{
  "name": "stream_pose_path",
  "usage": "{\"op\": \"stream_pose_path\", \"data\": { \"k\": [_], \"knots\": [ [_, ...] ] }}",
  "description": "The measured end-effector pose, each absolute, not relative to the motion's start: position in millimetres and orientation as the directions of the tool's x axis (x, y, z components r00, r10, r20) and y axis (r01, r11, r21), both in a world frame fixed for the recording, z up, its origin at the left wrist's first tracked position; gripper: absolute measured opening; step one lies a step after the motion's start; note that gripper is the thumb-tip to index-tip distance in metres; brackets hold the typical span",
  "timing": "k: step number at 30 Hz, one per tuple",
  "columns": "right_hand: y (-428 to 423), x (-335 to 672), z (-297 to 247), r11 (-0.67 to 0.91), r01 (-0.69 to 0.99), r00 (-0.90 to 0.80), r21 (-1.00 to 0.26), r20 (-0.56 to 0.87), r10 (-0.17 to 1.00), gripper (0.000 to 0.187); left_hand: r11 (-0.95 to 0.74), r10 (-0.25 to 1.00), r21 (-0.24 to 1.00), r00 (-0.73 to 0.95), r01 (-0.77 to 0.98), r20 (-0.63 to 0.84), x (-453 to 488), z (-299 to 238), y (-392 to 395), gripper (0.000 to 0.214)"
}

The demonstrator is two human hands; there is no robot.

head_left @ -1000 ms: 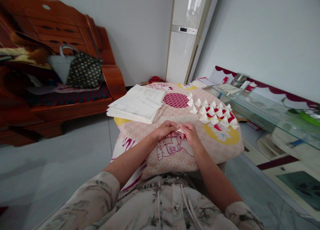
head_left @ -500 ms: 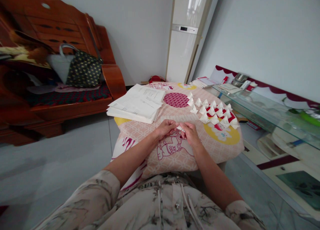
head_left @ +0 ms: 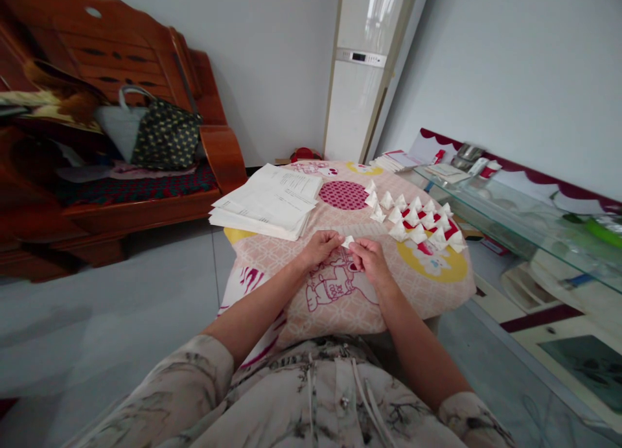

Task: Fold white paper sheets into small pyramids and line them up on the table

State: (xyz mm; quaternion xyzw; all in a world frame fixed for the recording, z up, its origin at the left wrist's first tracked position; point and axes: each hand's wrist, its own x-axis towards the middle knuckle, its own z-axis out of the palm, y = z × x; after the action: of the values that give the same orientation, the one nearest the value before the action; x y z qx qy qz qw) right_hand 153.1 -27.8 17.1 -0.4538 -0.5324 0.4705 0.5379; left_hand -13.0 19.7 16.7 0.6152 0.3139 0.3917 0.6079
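My left hand (head_left: 321, 247) and my right hand (head_left: 369, 259) meet over the middle of a table covered with a pink patterned cloth (head_left: 340, 299). Both pinch a small white folded piece of paper (head_left: 348, 242) between their fingertips, just above the cloth. Several finished white folded paper pieces (head_left: 413, 218) lie in rows on the cloth beyond my right hand. A stack of white printed sheets (head_left: 267, 201) lies at the far left of the table.
A wooden bench (head_left: 121, 143) with a dark patterned bag (head_left: 165, 137) stands to the left. A tall white air conditioner (head_left: 359, 78) is in the far corner. A glass-topped cabinet (head_left: 510, 221) with small items runs along the right. Grey tiled floor (head_left: 97, 318) lies to the left.
My hands have drawn slightly apart and lifted, so the small paper piece now shows between the fingertips. Nothing else on the table has moved.
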Motion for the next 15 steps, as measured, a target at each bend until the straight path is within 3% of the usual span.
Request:
{"op": "stream_pose_path", "data": {
  "k": [4,9,15],
  "knots": [
    [-28.1,154.1,16.6,0.141,-0.016,0.015,-0.99,0.141,0.99,0.032,-0.074,0.814,0.994,0.571,-0.083,0.108,-13.9,18.0,18.5,0.052],
    [-29.7,152.3,19.2,0.097,0.003,0.019,-0.995,0.097,0.995,0.037,-0.097,0.839,0.99,0.527,-0.099,0.135,-15.4,17.5,20.6,0.053],
    [-25.4,154.1,15.1,0.187,0.076,0.126,-0.979,0.195,0.973,0.034,0.048,0.853,0.98,0.519,-0.194,0.061,-13.1,16.4,24.0,0.05]
  ]
}}
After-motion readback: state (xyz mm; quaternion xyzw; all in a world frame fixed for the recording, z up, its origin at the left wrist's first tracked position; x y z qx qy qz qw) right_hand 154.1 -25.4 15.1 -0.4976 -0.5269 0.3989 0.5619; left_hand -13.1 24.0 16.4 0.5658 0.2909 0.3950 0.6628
